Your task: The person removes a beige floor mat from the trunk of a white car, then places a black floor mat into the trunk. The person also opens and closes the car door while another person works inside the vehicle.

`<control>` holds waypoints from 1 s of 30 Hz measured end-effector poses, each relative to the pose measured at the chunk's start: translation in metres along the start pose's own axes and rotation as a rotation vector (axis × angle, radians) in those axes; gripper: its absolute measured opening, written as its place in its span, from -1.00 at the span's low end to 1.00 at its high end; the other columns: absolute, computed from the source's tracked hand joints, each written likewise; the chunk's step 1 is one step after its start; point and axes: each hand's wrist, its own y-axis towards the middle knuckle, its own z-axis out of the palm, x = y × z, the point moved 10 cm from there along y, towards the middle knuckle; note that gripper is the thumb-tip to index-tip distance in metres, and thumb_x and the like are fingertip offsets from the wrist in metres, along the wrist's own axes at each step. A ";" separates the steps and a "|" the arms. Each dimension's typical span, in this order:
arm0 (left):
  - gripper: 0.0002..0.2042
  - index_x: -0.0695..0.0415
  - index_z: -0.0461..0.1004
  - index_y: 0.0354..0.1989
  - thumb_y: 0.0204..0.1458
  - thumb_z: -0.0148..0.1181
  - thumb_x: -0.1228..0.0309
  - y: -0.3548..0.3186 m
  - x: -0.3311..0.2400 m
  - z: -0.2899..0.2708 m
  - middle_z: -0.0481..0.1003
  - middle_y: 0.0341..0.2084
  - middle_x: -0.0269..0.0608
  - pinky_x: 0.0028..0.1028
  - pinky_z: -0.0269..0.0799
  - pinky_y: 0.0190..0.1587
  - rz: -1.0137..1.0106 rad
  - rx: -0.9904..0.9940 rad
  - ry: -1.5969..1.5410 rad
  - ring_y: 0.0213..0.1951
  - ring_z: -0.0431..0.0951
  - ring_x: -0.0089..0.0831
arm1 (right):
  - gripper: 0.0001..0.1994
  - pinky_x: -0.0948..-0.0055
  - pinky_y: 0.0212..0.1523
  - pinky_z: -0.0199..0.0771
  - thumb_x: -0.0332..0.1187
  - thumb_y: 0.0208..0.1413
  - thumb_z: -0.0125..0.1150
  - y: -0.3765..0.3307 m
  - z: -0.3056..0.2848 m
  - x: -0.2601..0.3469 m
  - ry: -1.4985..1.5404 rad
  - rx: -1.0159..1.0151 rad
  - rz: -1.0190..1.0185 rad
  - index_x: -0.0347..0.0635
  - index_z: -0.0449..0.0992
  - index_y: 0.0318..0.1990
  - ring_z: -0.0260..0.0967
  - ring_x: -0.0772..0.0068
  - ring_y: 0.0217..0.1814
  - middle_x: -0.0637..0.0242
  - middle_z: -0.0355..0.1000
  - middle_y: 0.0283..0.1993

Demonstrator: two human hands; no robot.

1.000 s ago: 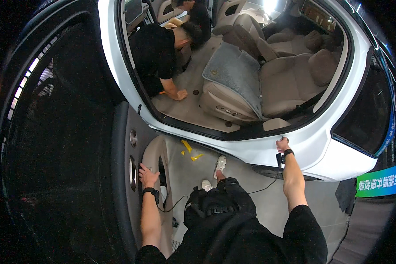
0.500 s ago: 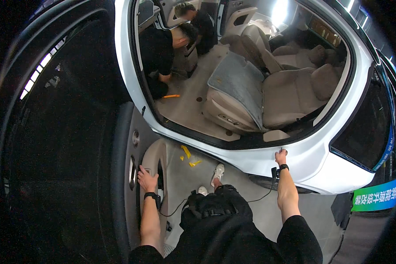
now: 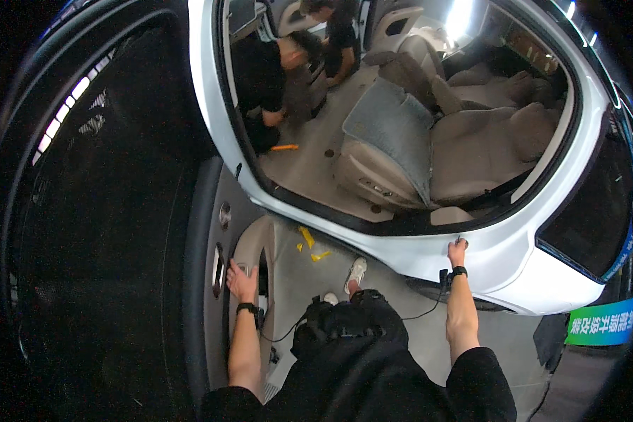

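The left hand rests on the beige armrest of the open door, fingers spread apart; the right hand is at the car's white body panel, just below the door opening, fingers curled inward; whether they grip anything, I cannot tell.

A grey mat lies draped over the front of a beige seat with buttons on its side, and near it an orange bar-like piece rests on the cabin floor. Two co-workers in black bend low beyond it. Yellow scraps litter the grey ground, and a green-and-blue banner shows at far right.
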 end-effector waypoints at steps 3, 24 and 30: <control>-0.09 0.19 0.05 0.24 -0.26 0.29 -0.06 0.009 0.011 0.008 0.28 0.07 0.11 -0.12 0.21 0.08 0.062 0.055 -0.139 0.10 0.28 -0.01 | -0.66 0.33 -0.67 0.37 -0.43 -0.10 0.10 -0.011 0.045 -0.062 0.147 0.247 0.368 -0.37 0.22 -0.16 0.35 0.25 -0.47 0.02 0.30 -0.26; 0.13 0.28 -0.31 0.29 -0.34 0.43 0.13 0.010 0.006 0.022 0.06 0.15 0.24 -0.14 0.23 0.10 -0.107 0.381 0.156 0.12 0.22 0.11 | -0.53 0.16 0.04 0.17 -0.41 -0.12 0.16 0.001 -0.022 0.029 0.203 0.339 0.406 -0.44 0.13 -0.07 0.15 -0.05 0.00 -0.15 0.15 -0.06; 0.13 0.28 -0.27 0.28 -0.37 0.44 0.12 0.024 -0.001 0.025 0.06 0.15 0.28 -0.14 0.24 0.09 -0.095 0.388 0.137 0.10 0.24 0.13 | -0.52 0.17 0.07 0.14 -0.44 -0.15 0.17 -0.009 0.004 0.001 0.248 0.425 0.481 -0.45 0.11 -0.09 0.07 -0.08 0.06 -0.16 0.05 0.00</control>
